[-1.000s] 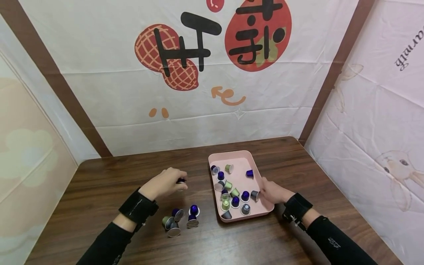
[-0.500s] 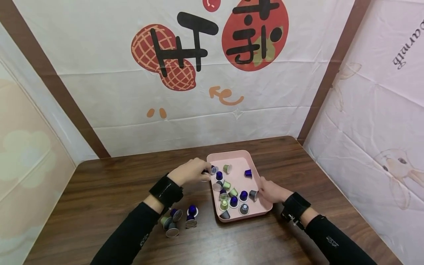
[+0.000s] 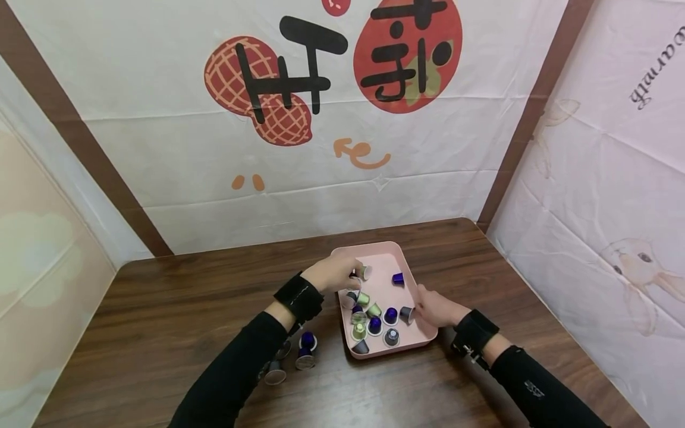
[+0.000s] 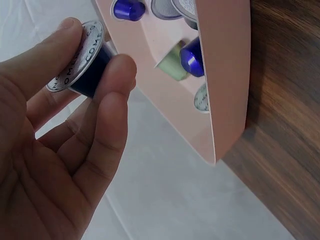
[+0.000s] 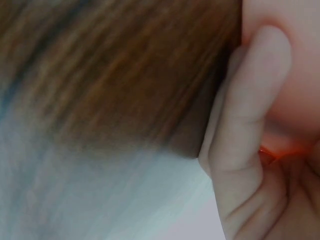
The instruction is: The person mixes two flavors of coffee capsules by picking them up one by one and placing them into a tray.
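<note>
My left hand (image 3: 348, 274) hovers over the rear left part of the pink tray (image 3: 397, 249) and pinches a dark blue capsule (image 4: 84, 62) with a foil lid between thumb and fingers (image 4: 112, 95). The tray (image 4: 227, 75) holds several blue, green and grey capsules (image 3: 374, 324). My right hand (image 3: 425, 308) grips the tray's right rim, beside a grey capsule (image 3: 407, 312). The right wrist view shows only a finger (image 5: 245, 115) pressed close over the wooden table (image 5: 125, 65).
A few loose capsules (image 3: 306, 349) lie on the dark wood table (image 3: 176, 303) left of the tray, partly hidden by my left forearm. Printed cloth walls close off the back and both sides.
My left hand has carried the dark blue capsule rightward, from above the table to over the tray. My right hand has stayed on the tray's rim.
</note>
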`<state>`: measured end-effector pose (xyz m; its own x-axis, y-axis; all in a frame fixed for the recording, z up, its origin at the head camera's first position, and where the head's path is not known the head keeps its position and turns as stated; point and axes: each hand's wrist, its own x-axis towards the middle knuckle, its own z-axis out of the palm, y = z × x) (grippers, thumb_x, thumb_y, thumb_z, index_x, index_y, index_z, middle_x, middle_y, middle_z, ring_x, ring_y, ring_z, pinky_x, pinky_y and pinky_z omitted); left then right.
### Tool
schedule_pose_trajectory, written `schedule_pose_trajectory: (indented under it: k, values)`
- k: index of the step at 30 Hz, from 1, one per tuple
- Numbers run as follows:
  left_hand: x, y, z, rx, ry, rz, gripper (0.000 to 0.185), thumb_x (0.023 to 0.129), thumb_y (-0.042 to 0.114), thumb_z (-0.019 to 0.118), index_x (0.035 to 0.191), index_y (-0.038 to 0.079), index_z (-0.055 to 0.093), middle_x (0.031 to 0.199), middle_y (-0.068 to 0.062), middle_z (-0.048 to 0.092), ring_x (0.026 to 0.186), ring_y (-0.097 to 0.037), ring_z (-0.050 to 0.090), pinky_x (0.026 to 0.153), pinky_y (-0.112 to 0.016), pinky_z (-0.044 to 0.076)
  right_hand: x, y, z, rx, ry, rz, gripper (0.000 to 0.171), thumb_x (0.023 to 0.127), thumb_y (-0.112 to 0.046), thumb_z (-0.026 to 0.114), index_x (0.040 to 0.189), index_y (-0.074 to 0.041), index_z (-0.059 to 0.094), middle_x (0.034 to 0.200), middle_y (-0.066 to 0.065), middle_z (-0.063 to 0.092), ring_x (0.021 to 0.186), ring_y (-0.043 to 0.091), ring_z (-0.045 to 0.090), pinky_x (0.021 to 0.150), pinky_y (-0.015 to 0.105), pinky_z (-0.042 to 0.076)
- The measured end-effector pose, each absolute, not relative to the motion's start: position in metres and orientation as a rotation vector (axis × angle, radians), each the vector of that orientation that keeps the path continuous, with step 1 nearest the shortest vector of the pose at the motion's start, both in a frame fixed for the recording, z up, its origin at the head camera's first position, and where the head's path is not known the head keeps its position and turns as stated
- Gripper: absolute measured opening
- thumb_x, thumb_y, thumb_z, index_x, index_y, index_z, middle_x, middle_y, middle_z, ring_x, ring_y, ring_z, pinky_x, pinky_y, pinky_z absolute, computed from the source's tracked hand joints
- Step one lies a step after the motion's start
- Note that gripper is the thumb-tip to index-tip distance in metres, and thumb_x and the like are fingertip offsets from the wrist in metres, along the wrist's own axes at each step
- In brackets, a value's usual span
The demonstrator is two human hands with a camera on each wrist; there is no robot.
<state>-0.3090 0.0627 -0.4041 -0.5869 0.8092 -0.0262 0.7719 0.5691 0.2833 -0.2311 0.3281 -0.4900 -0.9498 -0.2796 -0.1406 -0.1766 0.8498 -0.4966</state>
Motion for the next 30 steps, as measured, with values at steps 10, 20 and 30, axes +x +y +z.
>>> schedule_pose_trajectory:
  k: [10,20,30]
  values:
    - [-0.314,0.079,-0.409,1.4,2.694,0.346,0.014,0.084,0.015,0.072,0.079,0.011,0.06,0.07,0.003,0.05,0.065,-0.012,0.044,0.063,-0.025,0.036,-0.235,0.327,-0.487,-0.326,2.8,-0.735,0.014,0.095,-0.002,0.046,0.104,0.002,0.036,0.069,0.004,0.043,0.064,0.017,0.05,0.059,0.031,0.041]
    - [-0.315,0.085,-0.413,1.399,2.68,0.337,0.012,0.085,0.011,0.07,0.093,0.005,0.064,0.078,0.001,0.056,0.069,-0.013,0.047,0.069,-0.026,0.041,-0.235,0.326,-0.489,-0.298,2.812,-0.705,0.02,0.094,-0.001,0.048,0.109,0.005,0.038,0.074,0.006,0.05,0.069,0.017,0.052,0.062,0.032,0.043]
    - [-0.314,0.088,-0.413,1.388,2.651,0.39,0.02,0.084,0.006,0.07,0.102,0.001,0.063,0.087,-0.009,0.064,0.076,-0.017,0.058,0.071,-0.03,0.046,-0.234,0.326,-0.489,-0.24,2.775,-0.725,0.025,0.095,-0.003,0.049,0.115,0.006,0.039,0.08,0.007,0.052,0.073,0.017,0.053,0.063,0.032,0.042]
